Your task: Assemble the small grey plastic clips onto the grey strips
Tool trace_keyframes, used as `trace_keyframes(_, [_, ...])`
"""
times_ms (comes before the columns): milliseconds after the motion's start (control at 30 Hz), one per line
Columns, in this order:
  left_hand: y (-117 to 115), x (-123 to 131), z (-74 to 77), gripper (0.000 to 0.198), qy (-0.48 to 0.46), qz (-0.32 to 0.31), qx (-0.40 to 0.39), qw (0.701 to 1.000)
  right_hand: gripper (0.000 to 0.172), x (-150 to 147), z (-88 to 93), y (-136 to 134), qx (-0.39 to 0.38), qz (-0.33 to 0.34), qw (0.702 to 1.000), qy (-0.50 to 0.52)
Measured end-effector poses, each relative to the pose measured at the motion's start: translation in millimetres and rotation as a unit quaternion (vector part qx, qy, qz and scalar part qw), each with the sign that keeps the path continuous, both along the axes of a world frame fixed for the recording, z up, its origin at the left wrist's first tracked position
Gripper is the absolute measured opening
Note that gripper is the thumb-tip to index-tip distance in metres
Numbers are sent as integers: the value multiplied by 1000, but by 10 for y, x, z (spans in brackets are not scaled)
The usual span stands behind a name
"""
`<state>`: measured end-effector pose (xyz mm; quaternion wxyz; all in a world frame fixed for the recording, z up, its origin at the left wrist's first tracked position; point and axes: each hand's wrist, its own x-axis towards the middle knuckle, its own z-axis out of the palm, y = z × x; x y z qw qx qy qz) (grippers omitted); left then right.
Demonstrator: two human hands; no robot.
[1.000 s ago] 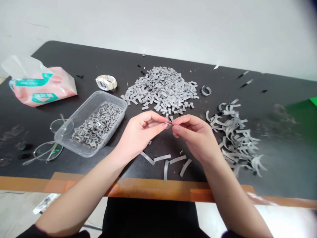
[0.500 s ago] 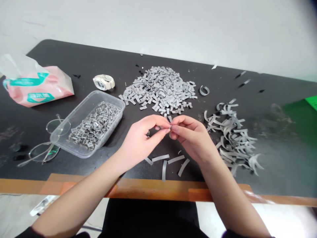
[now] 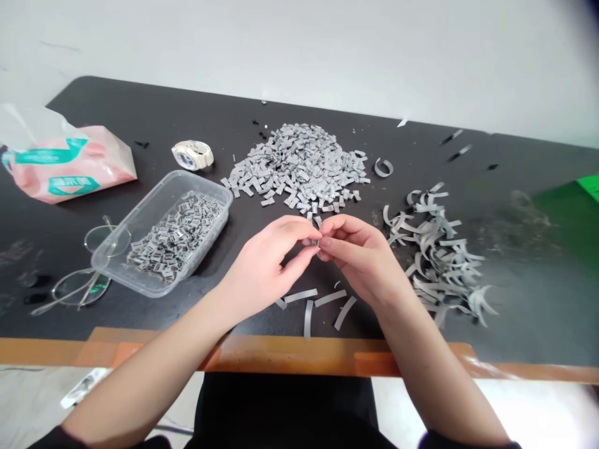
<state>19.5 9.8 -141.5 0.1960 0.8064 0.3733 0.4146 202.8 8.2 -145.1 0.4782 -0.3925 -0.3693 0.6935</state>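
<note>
Left hand (image 3: 264, 268) and right hand (image 3: 362, 262) meet over the dark tabletop (image 3: 528, 324), both mostly closed in a pinch, fingers curled, tips almost touching. Between the fingertips sits a small grey piece (image 3: 314, 242), mostly hidden by the fingers, so exact shape can't be told; both hands seem to have hold of it. Nothing stands between the hands and the person, forearms resting out over the orange table edge (image 3: 290, 352).

Straight ahead, just past the fingertips, is a big heap of small grey pieces (image 3: 294, 165). Left of the hands, a clear plastic tray (image 3: 199, 184) holds many similar pieces (image 3: 175, 237), with wire-rimmed glasses (image 3: 88, 274) partly behind and under its corner. Further back left lie a pink and teal wet-wipe pack (image 3: 65, 168) and a white patterned band (image 3: 193, 154), maybe a watch, can't tell. To the right of the right hand is a loose pile of curved grey strips (image 3: 437, 255), with one curled strip (image 3: 382, 167) alone further back. Several straight grey strips (image 3: 300, 295) lie near the table edge just below the hands. A green sheet (image 3: 566, 231) sits at the far right of the table
</note>
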Motion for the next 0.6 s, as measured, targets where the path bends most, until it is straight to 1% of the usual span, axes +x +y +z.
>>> trace_keyframes(67, [1,-3,14,13,-1,4,-4,1000,9,7,-4,-2,5,8,1000,0])
trace_keyframes(167, [9,-7,28,13,-8,18,-5,1000,5,27,-15,2,27,8,999,-18])
trace_keyframes(300, [16,-5,18,14,-23,33,-20,999,11,54,-21,9,40,5,998,-49])
trace_keyframes(367, [12,0,6,15,-24,24,-42,999,13,49,-15,10,38,7,998,-44])
trace_keyframes(467, [2,8,-5,14,-15,-3,-71,997,11,23,1,8,26,10,999,-28])
trace_keyframes(533, [2,13,-2,13,-40,-9,-99,994,8,10,15,3,26,8,999,-18])
trace_keyframes(600, [13,17,12,11,-115,-2,-161,980,5,10,31,-3,37,-1,999,-4])
